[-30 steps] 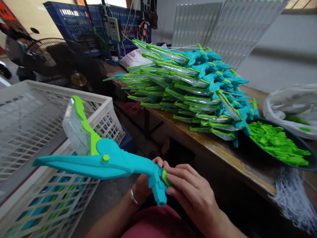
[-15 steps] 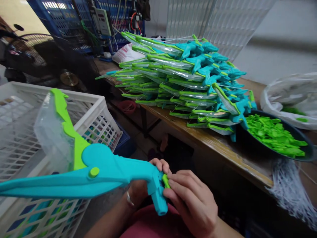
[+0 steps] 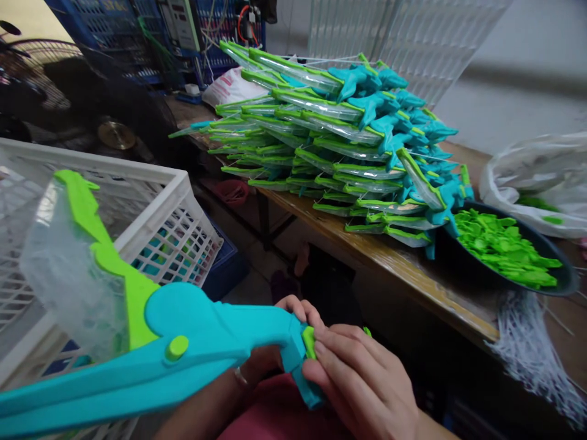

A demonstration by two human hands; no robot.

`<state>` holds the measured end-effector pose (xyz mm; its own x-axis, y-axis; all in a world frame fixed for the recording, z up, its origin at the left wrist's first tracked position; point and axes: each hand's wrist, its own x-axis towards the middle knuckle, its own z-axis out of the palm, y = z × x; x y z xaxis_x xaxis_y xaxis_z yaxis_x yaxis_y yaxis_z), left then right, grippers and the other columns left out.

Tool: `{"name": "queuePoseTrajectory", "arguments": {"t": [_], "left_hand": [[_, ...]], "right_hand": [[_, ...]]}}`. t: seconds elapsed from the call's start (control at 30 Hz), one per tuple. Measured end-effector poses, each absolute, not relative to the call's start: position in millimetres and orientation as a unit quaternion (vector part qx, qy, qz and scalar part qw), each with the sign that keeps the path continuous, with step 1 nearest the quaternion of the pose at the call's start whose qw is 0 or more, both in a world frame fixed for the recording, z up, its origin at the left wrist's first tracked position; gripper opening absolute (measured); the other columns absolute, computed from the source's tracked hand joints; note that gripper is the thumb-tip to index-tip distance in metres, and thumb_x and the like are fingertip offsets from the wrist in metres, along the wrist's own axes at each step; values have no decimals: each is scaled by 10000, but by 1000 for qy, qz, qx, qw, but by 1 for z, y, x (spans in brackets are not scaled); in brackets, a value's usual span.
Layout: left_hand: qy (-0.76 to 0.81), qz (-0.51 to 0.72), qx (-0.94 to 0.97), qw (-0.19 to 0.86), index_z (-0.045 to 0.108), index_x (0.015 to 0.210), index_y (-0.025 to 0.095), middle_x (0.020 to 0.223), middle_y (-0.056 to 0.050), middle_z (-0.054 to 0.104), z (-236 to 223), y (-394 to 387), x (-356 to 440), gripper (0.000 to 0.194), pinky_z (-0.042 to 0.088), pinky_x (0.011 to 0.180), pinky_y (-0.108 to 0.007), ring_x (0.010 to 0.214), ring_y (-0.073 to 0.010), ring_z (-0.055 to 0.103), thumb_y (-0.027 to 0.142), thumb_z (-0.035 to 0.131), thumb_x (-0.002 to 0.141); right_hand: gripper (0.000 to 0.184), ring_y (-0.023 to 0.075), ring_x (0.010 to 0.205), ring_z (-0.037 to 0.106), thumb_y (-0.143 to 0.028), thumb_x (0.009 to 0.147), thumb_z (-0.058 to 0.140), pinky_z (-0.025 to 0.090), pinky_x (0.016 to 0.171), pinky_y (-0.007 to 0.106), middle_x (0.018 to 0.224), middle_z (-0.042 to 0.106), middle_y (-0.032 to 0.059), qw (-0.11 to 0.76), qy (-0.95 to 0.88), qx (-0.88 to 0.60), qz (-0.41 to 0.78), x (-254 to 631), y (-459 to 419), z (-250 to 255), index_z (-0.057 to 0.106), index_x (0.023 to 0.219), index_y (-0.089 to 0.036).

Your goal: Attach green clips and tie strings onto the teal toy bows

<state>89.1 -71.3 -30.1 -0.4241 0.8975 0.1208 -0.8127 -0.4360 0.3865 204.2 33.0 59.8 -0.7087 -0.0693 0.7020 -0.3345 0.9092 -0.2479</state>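
Turquoise plastic forms the toy (image 3: 224, 330), held in front of the person's pink top (image 3: 270, 406), its long lower part running out of view at lower left. Its green strip (image 3: 136, 296), backed by a clear cover (image 3: 77, 287), rises before the white crate (image 3: 158, 205).

The left hand (image 3: 300, 307) has its grip clamped on the toy's bent end from behind, fingers curled over the top; a bracelet (image 3: 239, 376) circles that wrist. The right hand (image 3: 367, 373) has its grip closed on a small green piece (image 3: 309, 342), thumb and fingers together, at the bend.

Beyond, a pile (image 3: 339, 140) of similar toys lies on the bench (image 3: 398, 263). Right of it sits a dark bowl (image 3: 567, 282) of green bits (image 3: 504, 250), just beside a white bag (image 3: 498, 189). White strings (image 3: 532, 354) hang below the bowl.
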Motion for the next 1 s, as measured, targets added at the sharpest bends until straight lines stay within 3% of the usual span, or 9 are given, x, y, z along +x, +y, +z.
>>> {"name": "queuePoseTrajectory", "arguments": {"t": [0.17,0.4,0.53,0.67,0.73,0.87,1.0], "left_hand": [[124,831,157,519,772,899,219,901,-30,785,-35,-74,90,90,558,808,-276,858,-171,720,307,758,889],[116,844,151,501,759,890,209,898,-18,770,-40,-72,89,55,557,831,-275,866,-162,718,257,738,907],[117,850,142,493,746,893,200,883,-19,746,-41,-70,87,76,555,825,-273,861,-161,704,271,731,917],[164,854,128,476,724,884,213,888,-12,709,-42,-69,86,108,544,804,-277,856,-165,677,308,775,892],[180,854,121,473,712,872,222,882,-8,687,-42,-69,87,120,542,820,-297,860,-174,669,313,788,880],[201,851,152,461,705,907,255,928,-10,651,-43,-70,89,133,538,841,-343,874,-191,646,353,790,875],[240,850,208,421,697,915,258,948,-18,618,-45,-72,87,139,514,849,-328,882,-187,614,376,768,893]], "right_hand": [[111,223,876,722,-150,989,664,642,714,326,921,745,151,368,-889,92,256,204,29,50,725,997,-57],[110,195,911,688,-147,1004,640,614,780,323,991,743,125,347,-876,82,324,198,32,50,704,1044,-67],[340,198,1027,676,-388,1059,554,602,883,333,1079,730,130,271,-893,101,344,200,42,65,683,1148,-87],[674,250,1063,654,-666,947,569,605,881,378,1123,686,169,210,-925,68,308,206,42,70,635,1260,-73],[628,268,993,651,-609,965,617,601,804,401,1088,679,174,233,-935,57,261,208,36,66,614,1274,-62],[350,256,864,616,-270,984,653,555,704,397,1013,677,155,282,-932,35,223,207,23,58,602,1257,-58],[216,235,854,591,-194,1001,560,532,718,376,982,653,122,257,-932,23,254,205,23,63,606,1188,-96]]}}
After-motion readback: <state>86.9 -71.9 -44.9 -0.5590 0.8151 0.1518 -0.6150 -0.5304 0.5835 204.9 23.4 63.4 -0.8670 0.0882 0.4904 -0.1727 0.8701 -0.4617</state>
